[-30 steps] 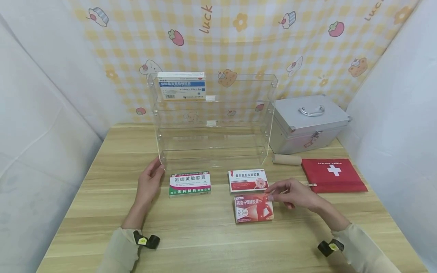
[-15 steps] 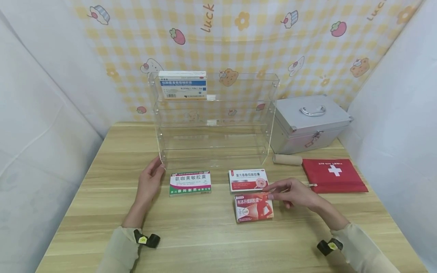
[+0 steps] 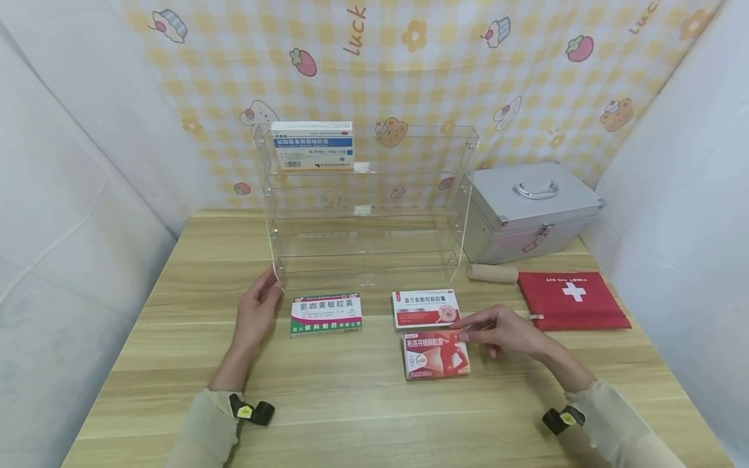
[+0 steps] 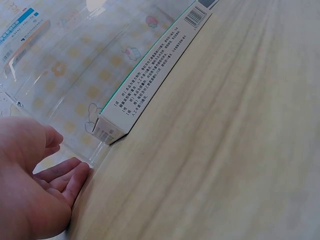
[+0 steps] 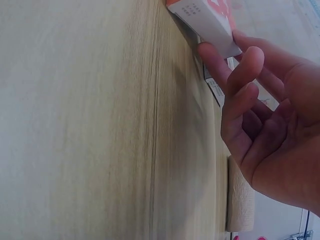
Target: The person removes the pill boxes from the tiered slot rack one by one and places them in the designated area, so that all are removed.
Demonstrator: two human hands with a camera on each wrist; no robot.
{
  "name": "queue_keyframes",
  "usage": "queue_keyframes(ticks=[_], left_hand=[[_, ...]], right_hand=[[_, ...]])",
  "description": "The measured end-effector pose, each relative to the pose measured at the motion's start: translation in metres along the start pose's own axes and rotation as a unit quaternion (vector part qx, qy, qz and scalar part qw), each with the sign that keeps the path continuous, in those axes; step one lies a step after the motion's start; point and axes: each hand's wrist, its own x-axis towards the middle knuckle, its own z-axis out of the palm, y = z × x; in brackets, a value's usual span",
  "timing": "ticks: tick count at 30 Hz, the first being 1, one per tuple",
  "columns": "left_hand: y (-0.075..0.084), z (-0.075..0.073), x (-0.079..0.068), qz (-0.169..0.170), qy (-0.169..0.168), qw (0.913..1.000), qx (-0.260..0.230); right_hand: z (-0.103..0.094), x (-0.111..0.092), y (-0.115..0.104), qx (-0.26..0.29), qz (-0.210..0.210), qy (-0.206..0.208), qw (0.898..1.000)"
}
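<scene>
My right hand (image 3: 506,331) pinches the upper right corner of a red and white medicine box (image 3: 435,356), thumb on one face and fingers on the other. In the right wrist view, the box (image 5: 207,22) stands tilted, its end lifted off the table. Just behind it lies a white and red medicine box (image 3: 426,308). At the clear acrylic rack (image 3: 365,244), my left hand (image 3: 257,309) touches the lower left corner with loosely bent fingers. A green, white and magenta medicine box (image 3: 326,313) lies near that hand. On the rack's top tier stands a blue and white medicine box (image 3: 314,148).
To the rack's right stands a silver metal case (image 3: 529,211) with a handle. A beige roll (image 3: 493,273) and a red first aid pouch (image 3: 570,300) lie before it. The wooden table (image 3: 351,422) runs to a checked cloth (image 3: 374,65) behind.
The red and white medicine box has tilted very slightly in my right hand. My left hand has stayed at the rack's corner.
</scene>
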Motion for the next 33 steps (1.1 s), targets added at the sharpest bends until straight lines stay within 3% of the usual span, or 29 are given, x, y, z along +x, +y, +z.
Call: queue_keyframes(ticks=[7,33], left_hand=[[-0.0007,0.0,0.0006,-0.001,-0.005,1.0,0.005],[-0.0008,0.0012,0.0017,0.004,0.0,0.9999,0.009]], right_hand=[[-0.002,0.0048,0.0048,-0.021,-0.004,-0.007,1.0],[0.0024,0.0075,0.0068,-0.013,-0.019,-0.011,1.0]])
